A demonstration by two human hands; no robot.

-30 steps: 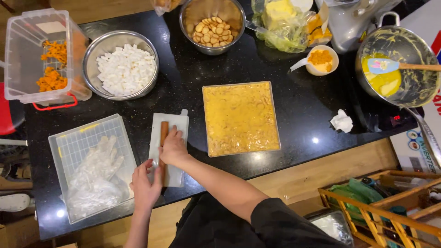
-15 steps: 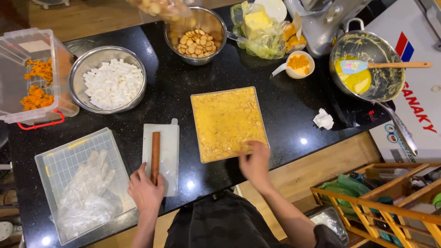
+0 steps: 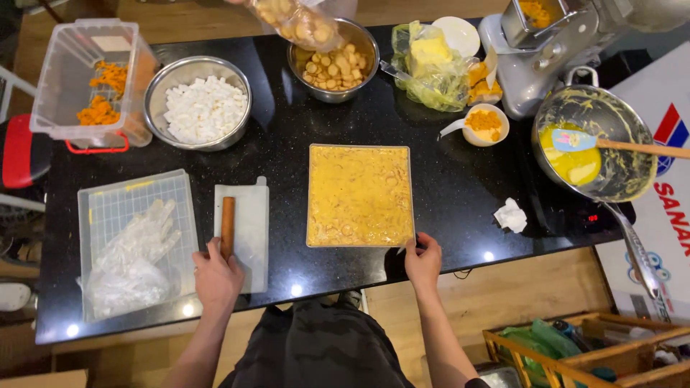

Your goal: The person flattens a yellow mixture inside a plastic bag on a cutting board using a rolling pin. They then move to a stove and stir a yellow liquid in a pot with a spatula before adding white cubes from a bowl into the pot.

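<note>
Head view looks straight down on a black tabletop (image 3: 445, 179). Near the middle lies a square slab (image 3: 359, 195) of yellow, sticky-looking mixture pressed flat on a thin sheet. The right hand (image 3: 422, 262) rests at its near right corner, fingers curled on the edge, though whether they pinch the sheet or only touch it I cannot tell. The left hand (image 3: 217, 276) closes around the near end of a wooden rolling pin (image 3: 228, 226), which lies on a pale flexible mat (image 3: 251, 230) left of the slab.

Judging by its look, the slab is soft, tacky and floppy: lifted by one corner it would likely sag or tear, so the better hold is on the sheet's edge at two corners, sliding rather than lifting. The pin is stiff, light and smooth, easy to grip at either end.

Further left sits a clear tray (image 3: 108, 208) holding plastic gloves (image 3: 136, 244). At the far side stand a bowl of white cubes (image 3: 203, 108) and a bowl of round biscuits (image 3: 332, 65); far right is a pan (image 3: 611, 151) with yellow batter and a spatula (image 3: 596, 142).
</note>
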